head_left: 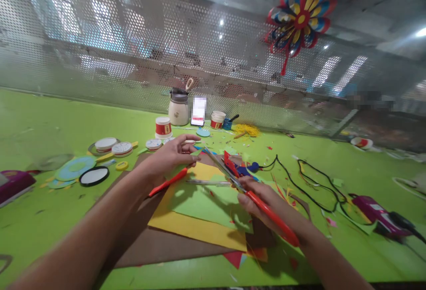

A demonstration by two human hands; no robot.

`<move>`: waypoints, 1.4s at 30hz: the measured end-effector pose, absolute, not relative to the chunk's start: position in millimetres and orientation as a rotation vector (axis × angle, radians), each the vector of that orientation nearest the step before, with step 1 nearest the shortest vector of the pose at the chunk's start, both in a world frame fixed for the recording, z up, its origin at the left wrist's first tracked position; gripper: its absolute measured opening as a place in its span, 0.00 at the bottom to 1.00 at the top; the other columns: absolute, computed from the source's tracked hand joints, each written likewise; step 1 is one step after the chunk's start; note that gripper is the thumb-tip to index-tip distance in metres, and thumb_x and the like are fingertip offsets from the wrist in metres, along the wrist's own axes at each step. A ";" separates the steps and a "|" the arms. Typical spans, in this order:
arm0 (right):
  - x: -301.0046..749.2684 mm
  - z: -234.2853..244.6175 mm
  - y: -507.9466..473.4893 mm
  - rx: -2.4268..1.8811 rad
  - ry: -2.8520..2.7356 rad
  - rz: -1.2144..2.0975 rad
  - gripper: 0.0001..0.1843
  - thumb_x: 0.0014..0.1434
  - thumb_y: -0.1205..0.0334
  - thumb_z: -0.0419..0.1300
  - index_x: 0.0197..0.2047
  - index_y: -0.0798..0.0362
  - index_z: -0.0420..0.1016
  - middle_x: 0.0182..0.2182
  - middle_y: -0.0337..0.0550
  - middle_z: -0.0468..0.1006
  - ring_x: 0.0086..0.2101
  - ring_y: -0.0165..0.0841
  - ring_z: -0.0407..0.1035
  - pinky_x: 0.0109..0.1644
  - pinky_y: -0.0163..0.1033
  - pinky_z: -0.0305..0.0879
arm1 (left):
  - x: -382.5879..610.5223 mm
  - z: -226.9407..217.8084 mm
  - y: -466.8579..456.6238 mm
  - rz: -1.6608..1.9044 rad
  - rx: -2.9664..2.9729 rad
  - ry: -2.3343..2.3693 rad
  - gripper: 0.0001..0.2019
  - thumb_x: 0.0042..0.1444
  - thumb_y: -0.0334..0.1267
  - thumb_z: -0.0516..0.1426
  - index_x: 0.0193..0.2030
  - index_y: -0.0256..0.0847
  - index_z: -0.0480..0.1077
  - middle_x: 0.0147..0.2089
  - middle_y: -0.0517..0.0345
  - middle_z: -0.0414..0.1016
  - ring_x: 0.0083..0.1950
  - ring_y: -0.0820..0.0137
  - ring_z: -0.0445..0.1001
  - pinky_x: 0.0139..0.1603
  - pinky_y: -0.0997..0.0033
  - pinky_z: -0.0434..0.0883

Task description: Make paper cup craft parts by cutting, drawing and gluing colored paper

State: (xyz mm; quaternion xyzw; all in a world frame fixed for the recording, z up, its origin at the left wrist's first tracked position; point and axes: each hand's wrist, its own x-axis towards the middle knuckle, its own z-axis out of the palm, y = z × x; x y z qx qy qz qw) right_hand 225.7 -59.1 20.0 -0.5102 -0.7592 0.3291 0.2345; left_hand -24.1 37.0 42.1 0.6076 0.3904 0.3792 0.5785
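Observation:
My left hand (176,156) pinches a small piece of green paper (199,152) between thumb and fingers. In my right hand (261,196) is a pair of scissors (271,219) with red handles, its blades pointing up and left toward that paper. The blade tips are close to the piece; whether they touch it I cannot tell. Below both hands lie a green paper sheet (203,201), a yellow sheet (199,232) and a brown board (143,245). A silvery pen-like stick (209,183) rests on the sheets, and a red-handled tool (169,182) lies under my left wrist.
A blue corded tool (248,168) lies beyond the scissors; black cable (319,203) and a purple box (379,214) are at right. White tubs (163,126), a jug (179,110) and a phone (199,111) stand behind. Lids (105,144) and a black-rimmed disc (94,176) lie left.

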 end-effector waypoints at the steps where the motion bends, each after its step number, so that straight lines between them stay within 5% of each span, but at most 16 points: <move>1: 226.7 20.5 -58.5 -1.413 -2.099 0.890 0.18 0.63 0.51 0.51 0.47 0.55 0.67 0.39 0.47 0.74 0.37 0.38 0.69 0.40 0.41 0.65 | -25.2 43.0 36.1 0.888 1.428 0.918 0.26 0.45 0.30 0.63 0.51 0.39 0.63 0.28 0.66 0.72 0.29 0.73 0.73 0.33 0.71 0.66; 21: 251.0 35.3 -51.0 -1.309 -2.245 1.113 0.20 0.60 0.47 0.56 0.49 0.52 0.67 0.36 0.42 0.71 0.35 0.34 0.66 0.41 0.39 0.66 | -33.7 54.7 27.2 0.660 1.590 0.797 0.31 0.50 0.32 0.62 0.60 0.38 0.58 0.30 0.58 0.80 0.32 0.69 0.75 0.36 0.69 0.69; 27: 247.6 36.4 -49.4 -1.279 -2.270 0.973 0.19 0.63 0.49 0.53 0.50 0.53 0.71 0.45 0.49 0.73 0.43 0.38 0.68 0.48 0.41 0.65 | -34.2 53.7 27.4 0.660 1.559 0.793 0.29 0.51 0.35 0.62 0.59 0.40 0.58 0.33 0.56 0.80 0.29 0.67 0.78 0.32 0.69 0.69; 38: 248.0 29.8 -45.0 -1.300 -2.230 0.946 0.16 0.61 0.49 0.55 0.43 0.53 0.70 0.35 0.43 0.73 0.34 0.34 0.67 0.36 0.37 0.65 | -30.7 51.7 28.2 0.633 1.536 0.806 0.27 0.50 0.37 0.63 0.56 0.41 0.59 0.33 0.56 0.82 0.27 0.70 0.77 0.30 0.72 0.67; 42: 256.2 29.4 -43.0 -1.399 -2.197 0.949 0.21 0.58 0.49 0.59 0.49 0.53 0.68 0.36 0.44 0.74 0.35 0.36 0.68 0.38 0.40 0.67 | -35.1 53.6 30.2 0.656 1.576 0.884 0.27 0.50 0.38 0.63 0.56 0.41 0.59 0.34 0.53 0.82 0.28 0.68 0.78 0.27 0.73 0.64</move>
